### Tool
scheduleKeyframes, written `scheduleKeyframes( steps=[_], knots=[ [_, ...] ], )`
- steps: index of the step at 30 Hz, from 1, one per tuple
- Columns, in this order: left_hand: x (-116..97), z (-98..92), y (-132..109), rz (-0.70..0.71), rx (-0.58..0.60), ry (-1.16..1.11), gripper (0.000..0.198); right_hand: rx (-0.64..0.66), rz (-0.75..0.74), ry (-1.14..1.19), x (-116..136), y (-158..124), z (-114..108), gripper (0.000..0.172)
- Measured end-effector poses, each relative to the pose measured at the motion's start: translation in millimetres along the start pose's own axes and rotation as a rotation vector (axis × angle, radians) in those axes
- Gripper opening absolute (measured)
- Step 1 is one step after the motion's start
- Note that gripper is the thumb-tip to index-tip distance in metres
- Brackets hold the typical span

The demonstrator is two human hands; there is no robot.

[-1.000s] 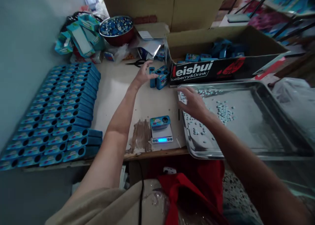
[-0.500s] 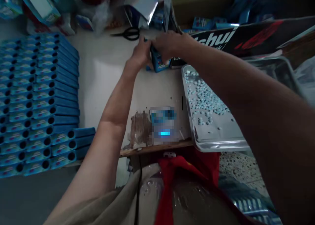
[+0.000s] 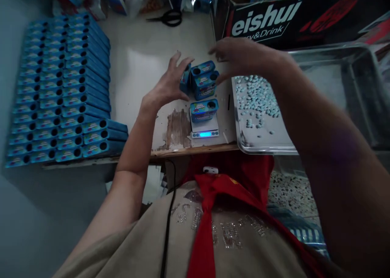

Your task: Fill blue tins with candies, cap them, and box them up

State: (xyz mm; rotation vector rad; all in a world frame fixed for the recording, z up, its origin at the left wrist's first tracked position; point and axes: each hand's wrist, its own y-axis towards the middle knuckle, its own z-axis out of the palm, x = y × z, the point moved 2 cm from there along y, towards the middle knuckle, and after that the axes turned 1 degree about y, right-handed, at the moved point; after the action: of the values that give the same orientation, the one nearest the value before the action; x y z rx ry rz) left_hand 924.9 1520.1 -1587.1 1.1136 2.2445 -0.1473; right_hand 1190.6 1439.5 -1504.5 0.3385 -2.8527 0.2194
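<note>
A small group of blue printed candy boxes stands upright on the table behind a small digital scale. Another blue box is at the group's left side, partly covered by my left hand. That hand's fingers are spread around the left side of the group; whether they touch the box I cannot tell. On the other side, my right hand is open with fingers apart, its thumb close to the group's right edge. One blue box rests on the scale, whose display glows blue.
Tight rows of blue boxes fill the table's left side. To the right, a metal tray holds pale blue tablets, partly behind my right arm. A black carton stands behind it. Black scissors lie toward the back.
Both hands have come nearer from beside the carton and opened apart. Blue boxes now stand between them, behind the scale. The camera view has shifted.
</note>
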Motion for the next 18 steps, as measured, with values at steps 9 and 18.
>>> scheduleKeyframes(
  steps=[9,18],
  knots=[
    [-14,28.3,-141,-0.464,-0.356,-0.423,0.052,-0.328,0.342,0.226,-105,-110,120,0.052],
    [-65,27.3,-161,-0.433,-0.37,-0.357,0.05,-0.36,0.476,0.31,-78,-104,114,0.053]
  ],
)
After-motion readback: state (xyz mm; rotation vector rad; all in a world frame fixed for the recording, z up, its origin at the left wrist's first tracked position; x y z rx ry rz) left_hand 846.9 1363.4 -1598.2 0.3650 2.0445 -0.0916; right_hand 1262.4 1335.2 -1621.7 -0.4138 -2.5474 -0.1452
